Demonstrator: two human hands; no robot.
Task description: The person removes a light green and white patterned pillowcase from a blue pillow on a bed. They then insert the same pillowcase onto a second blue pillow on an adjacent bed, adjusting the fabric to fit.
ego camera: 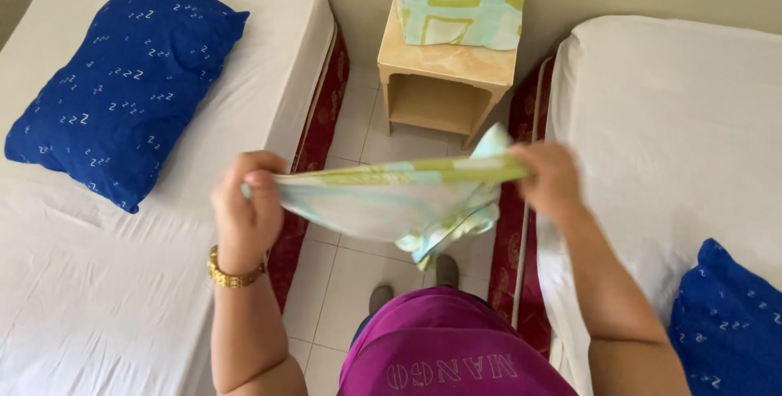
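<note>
Head view. We stand in the aisle between two beds and hold a cloth (391, 200) at mid-frame. Our left hand (248, 209), centre left, is closed on the left end of the cloth, fingers curled tight around the fabric. A gold watch (232, 275) sits on that wrist. Our right hand (550, 180), centre right, pinches the right end, fingers closed on the green border. The cloth is pale with green bands; its top edge runs taut and nearly level between the hands, and the rest sags below, with a loose corner hanging toward the tiled floor (342, 282).

At top centre, a nightstand (444, 70) stands against the wall. A second folded cloth (460, 13) of the same pattern lies on its top. The left bed (122, 282) carries a blue pillow (122, 90) at upper left. The right bed (676, 135) shows another blue pillow (729, 323) at lower right.
</note>
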